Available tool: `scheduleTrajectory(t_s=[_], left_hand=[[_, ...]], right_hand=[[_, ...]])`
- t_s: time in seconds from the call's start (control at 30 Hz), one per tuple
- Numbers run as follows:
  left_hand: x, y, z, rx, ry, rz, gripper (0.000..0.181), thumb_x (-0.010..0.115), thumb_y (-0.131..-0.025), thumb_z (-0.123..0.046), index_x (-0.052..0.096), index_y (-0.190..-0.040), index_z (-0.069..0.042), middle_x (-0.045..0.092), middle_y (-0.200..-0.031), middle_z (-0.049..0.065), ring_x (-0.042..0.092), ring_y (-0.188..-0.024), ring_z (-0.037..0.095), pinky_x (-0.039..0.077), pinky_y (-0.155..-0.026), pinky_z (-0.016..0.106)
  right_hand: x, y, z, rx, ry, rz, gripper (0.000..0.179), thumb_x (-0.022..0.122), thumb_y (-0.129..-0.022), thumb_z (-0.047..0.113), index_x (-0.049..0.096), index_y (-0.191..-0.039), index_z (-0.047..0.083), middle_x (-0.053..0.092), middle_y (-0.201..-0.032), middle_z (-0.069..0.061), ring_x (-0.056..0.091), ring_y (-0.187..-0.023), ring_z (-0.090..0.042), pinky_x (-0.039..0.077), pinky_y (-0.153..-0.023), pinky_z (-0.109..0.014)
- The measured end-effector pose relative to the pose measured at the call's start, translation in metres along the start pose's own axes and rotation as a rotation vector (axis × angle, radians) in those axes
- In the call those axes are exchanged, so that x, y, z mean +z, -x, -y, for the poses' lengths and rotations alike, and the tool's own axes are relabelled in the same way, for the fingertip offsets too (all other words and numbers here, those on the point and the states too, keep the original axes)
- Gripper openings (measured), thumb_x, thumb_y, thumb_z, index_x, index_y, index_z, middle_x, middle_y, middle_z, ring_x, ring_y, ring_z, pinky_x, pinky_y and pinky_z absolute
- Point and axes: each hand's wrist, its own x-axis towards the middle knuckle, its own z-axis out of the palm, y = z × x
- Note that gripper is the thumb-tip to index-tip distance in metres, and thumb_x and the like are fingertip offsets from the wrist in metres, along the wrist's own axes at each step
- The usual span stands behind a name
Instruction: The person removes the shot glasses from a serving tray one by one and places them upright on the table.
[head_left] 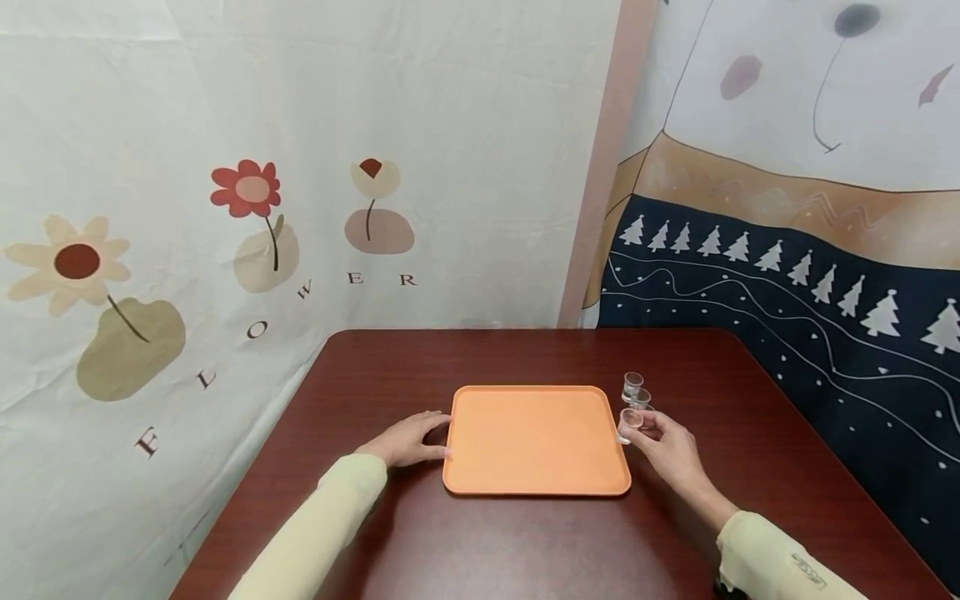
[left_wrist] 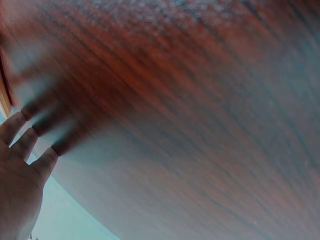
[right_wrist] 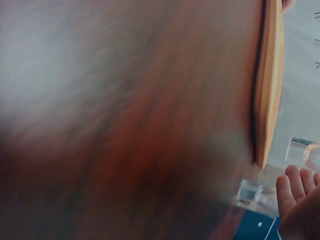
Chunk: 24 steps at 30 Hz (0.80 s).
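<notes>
An orange tray (head_left: 536,442) lies flat on the table. My left hand (head_left: 408,439) is at its left edge, thumb and fingers spread and fingertips right at the rim. In the left wrist view the fingers (left_wrist: 44,162) of that hand are extended over the wood. My right hand (head_left: 672,450) pinches a small clear shot glass (head_left: 628,423), which overlaps the tray's right rim in the head view. Just behind it stand a second shot glass (head_left: 641,397) and a third shot glass (head_left: 633,383). The right wrist view shows the held glass (right_wrist: 301,151) above the fingers.
The dark red-brown wooden table (head_left: 495,542) has rounded far corners. A pale flower-printed cloth (head_left: 480,167) hangs behind and to the left. On the right hangs a dark cloth with white trees (head_left: 817,333).
</notes>
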Motion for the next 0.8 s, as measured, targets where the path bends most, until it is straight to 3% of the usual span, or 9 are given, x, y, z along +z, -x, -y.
scheduleTrajectory(t_s=[0.3, 0.6, 0.8], left_hand=[[0.0, 0.0, -0.004, -0.046, 0.001, 0.003, 0.071, 0.071, -0.088, -0.05, 0.05, -0.146, -0.015, 0.041, -0.152, 0.018, 0.036, -0.141, 0.036, 0.032, -0.112, 0.052], [-0.001, 0.001, -0.004, -0.05, 0.002, 0.01, 0.072, 0.071, -0.088, -0.051, 0.05, -0.146, -0.014, 0.041, -0.152, 0.018, 0.036, -0.141, 0.036, 0.032, -0.112, 0.052], [0.0, 0.001, -0.003, -0.041, 0.003, 0.011, 0.072, 0.071, -0.089, -0.05, 0.05, -0.146, -0.013, 0.042, -0.151, 0.018, 0.035, -0.142, 0.036, 0.031, -0.113, 0.052]], right_hand=[[-0.011, 0.006, -0.018, 0.013, 0.047, -0.019, 0.041, 0.081, -0.085, 0.028, 0.068, -0.115, 0.002, 0.073, -0.103, -0.013, 0.071, -0.089, -0.019, 0.05, -0.073, -0.02], [-0.019, 0.008, -0.026, 0.051, 0.072, -0.026, 0.04, 0.078, -0.088, 0.024, 0.066, -0.117, -0.001, 0.071, -0.108, -0.019, 0.07, -0.098, -0.032, 0.049, -0.072, -0.019], [-0.02, 0.007, -0.03, 0.096, 0.079, -0.003, 0.041, 0.078, -0.089, 0.025, 0.065, -0.117, -0.002, 0.07, -0.109, -0.021, 0.07, -0.1, -0.033, 0.05, -0.071, -0.021]])
